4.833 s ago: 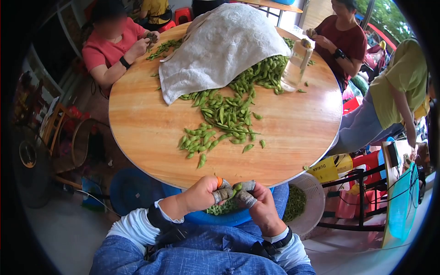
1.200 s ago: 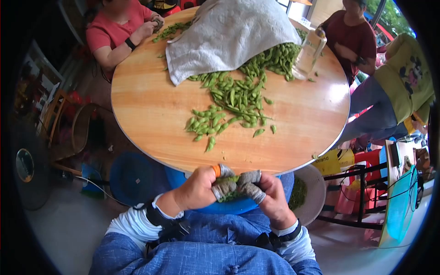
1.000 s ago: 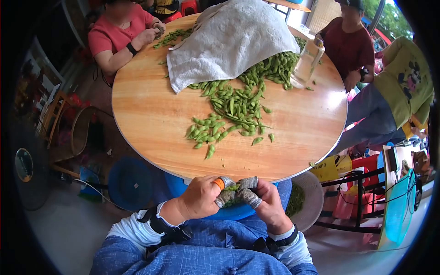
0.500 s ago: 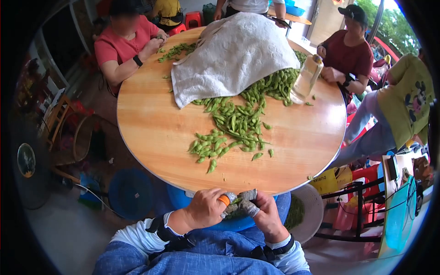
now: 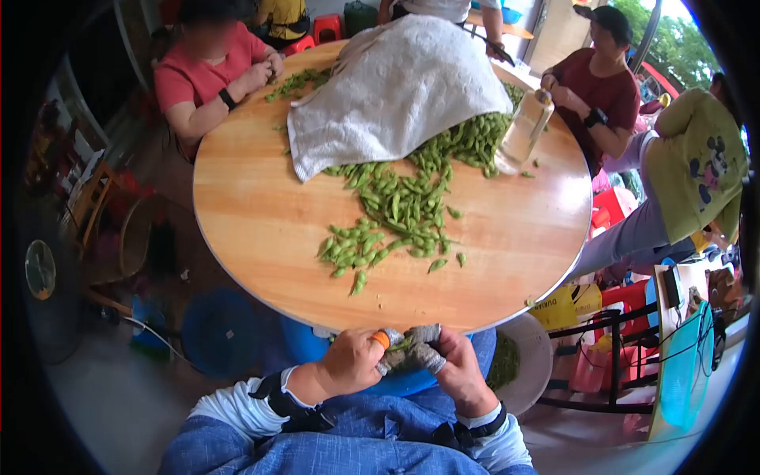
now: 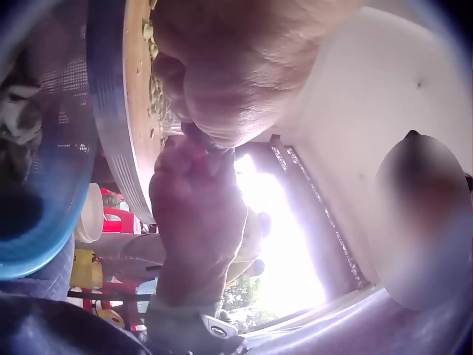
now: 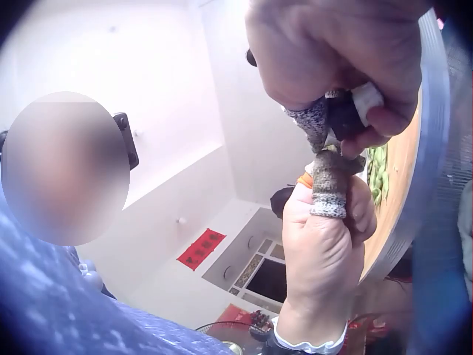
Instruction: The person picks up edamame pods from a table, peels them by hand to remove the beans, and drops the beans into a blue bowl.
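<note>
In the head view my left hand (image 5: 352, 361) and right hand (image 5: 461, 375) meet just below the near table edge. Grey knitted covers sit on the thumbs and forefingers, and an orange band circles a left finger. Between the fingertips they pinch a green edamame pod (image 5: 403, 345), mostly hidden by the covers. Under the hands is a blue basin (image 5: 404, 383). The right wrist view shows my left hand (image 7: 322, 255) tip to tip with my right hand (image 7: 347, 55). In the left wrist view the fingertips are hidden.
A round wooden table (image 5: 261, 229) bears a heap of edamame pods (image 5: 400, 198), partly under a white towel (image 5: 400, 91), and a clear bottle (image 5: 524, 133). A white basket (image 5: 535, 364) stands right of my knees. Several people are around the table.
Both hands stay together over the basin, the fingertips closer round the pod than in the oldest frame. The head view has shifted, and a person with a dark flat object has come in at the back.
</note>
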`<act>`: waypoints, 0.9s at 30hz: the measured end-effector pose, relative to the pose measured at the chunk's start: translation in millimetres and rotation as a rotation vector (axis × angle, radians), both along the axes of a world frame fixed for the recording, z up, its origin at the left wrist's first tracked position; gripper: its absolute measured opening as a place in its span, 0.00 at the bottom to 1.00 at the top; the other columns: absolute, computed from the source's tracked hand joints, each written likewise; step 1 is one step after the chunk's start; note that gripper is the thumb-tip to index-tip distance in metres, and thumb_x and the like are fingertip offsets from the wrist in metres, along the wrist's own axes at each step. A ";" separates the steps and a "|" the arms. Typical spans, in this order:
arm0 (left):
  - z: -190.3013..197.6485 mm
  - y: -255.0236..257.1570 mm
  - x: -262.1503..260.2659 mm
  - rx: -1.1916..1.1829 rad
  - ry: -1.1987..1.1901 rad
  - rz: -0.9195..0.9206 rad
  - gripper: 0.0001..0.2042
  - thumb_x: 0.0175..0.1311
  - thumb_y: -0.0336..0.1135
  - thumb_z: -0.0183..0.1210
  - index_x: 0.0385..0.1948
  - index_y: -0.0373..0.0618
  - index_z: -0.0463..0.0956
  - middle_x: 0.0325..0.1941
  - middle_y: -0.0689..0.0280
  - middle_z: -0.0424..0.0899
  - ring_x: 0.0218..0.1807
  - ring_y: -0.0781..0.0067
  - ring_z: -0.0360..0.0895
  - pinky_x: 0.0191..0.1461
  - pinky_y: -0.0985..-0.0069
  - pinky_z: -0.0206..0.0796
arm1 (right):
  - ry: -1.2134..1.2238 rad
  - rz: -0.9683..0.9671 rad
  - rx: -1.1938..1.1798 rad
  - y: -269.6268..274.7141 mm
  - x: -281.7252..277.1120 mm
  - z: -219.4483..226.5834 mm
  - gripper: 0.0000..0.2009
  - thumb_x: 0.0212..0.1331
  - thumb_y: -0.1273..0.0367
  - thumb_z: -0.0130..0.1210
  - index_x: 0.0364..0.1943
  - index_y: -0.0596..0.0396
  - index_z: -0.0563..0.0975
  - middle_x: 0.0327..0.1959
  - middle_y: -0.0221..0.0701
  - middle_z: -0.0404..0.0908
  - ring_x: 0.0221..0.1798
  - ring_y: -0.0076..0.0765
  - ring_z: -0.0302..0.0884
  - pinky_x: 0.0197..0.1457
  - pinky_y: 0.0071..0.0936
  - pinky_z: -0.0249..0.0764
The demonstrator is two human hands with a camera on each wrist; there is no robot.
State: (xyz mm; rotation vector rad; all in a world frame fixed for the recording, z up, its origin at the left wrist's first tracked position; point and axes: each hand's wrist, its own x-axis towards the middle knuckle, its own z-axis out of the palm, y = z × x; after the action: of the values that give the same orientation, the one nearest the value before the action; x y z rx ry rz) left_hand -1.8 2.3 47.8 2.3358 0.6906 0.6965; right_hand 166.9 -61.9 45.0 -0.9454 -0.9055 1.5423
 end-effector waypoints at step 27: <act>-5.4 -1.6 -1.6 -0.084 -0.003 -0.034 0.18 0.37 0.23 0.51 0.37 0.35 0.70 0.31 0.54 0.75 0.34 0.53 0.73 0.37 0.68 0.66 | 0.035 0.025 0.014 -1.9 0.5 -3.4 0.12 0.53 0.74 0.51 0.41 0.62 0.69 0.38 0.28 0.74 0.40 0.21 0.70 0.46 0.20 0.66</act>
State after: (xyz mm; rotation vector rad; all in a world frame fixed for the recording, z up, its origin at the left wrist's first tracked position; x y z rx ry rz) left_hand -3.4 0.7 42.4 2.2646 0.6647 0.6435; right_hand 167.4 -63.8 41.5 -0.8979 -0.9056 1.5673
